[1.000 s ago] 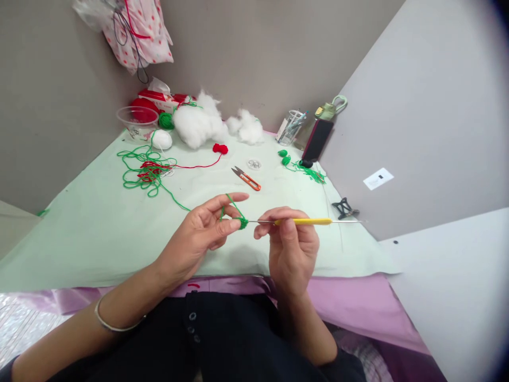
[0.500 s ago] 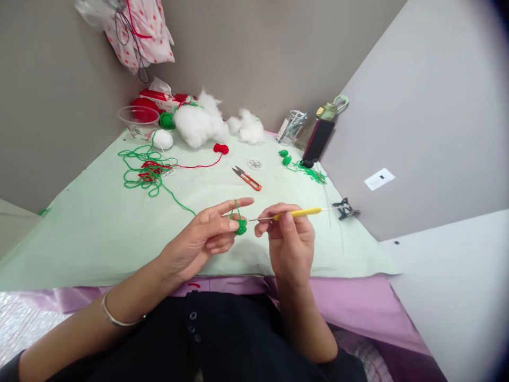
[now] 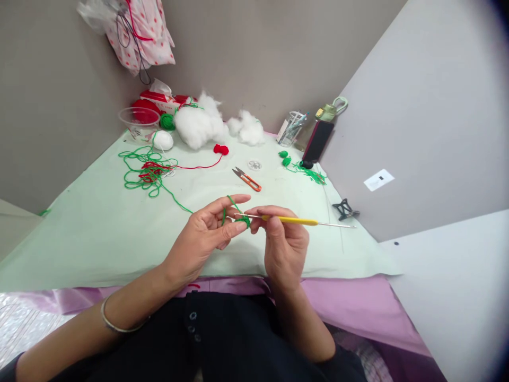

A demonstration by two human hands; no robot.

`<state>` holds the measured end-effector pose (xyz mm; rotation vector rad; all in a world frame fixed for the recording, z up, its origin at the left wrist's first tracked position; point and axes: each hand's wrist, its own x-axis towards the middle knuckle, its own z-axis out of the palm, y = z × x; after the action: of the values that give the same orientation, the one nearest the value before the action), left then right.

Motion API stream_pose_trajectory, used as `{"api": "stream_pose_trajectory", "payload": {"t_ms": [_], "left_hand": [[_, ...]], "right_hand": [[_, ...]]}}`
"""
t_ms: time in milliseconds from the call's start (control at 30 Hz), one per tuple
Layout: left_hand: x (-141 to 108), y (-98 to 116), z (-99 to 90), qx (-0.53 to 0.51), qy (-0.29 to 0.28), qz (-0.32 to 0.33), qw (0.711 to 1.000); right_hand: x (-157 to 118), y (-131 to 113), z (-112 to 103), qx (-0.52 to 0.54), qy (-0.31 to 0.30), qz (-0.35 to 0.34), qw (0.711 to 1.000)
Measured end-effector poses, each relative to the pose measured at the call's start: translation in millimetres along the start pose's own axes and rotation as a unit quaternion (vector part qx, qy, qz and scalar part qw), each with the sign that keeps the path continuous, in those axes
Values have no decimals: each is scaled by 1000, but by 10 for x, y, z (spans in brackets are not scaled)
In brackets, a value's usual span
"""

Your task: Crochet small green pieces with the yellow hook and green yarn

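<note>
Between the thumb and fingers of my left hand (image 3: pixel 212 225) is a small green crochet piece (image 3: pixel 246 220), partly hidden by the fingertips. Green yarn (image 3: pixel 232 201) loops over its raised index finger. My right hand (image 3: pixel 287 241) grips the yellow handle of a crochet hook (image 3: pixel 294 219) like a pen. The hook's metal tip points left and lies at the green piece, close to the left fingertips. Its other metal end sticks out to the right. Trailing from the left hand, the yarn runs back to a loose green tangle (image 3: pixel 135 170) on the table.
Orange thread snips (image 3: pixel 248 180) and a small clear dish (image 3: pixel 254 165) lie beyond my hands. Farther back are a red crochet piece (image 3: pixel 221 150), white stuffing (image 3: pixel 199 124) and a plastic tub (image 3: pixel 139 127). At right stand a phone (image 3: pixel 318 140), a pen cup (image 3: pixel 292 129) and a black clip stand (image 3: pixel 345 209).
My right hand has shifted slightly left, bringing the hook's tip across the green piece. The left hand has turned a little, tilting the piece and the yarn loop.
</note>
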<state>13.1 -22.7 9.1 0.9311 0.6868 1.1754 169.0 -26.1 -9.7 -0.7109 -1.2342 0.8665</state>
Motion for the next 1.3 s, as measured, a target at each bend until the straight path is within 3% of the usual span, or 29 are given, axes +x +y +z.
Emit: {"api": "stream_pose_trajectory", "payload": {"t_ms": [433, 1300], "left_hand": [[16, 59, -38, -28, -14, -40, 999], [18, 59, -32, -3, -14, -47, 999]], "right_hand": [[48, -87, -40, 7, 65, -17, 998], [21, -112, -38, -19, 29, -8, 999]]}}
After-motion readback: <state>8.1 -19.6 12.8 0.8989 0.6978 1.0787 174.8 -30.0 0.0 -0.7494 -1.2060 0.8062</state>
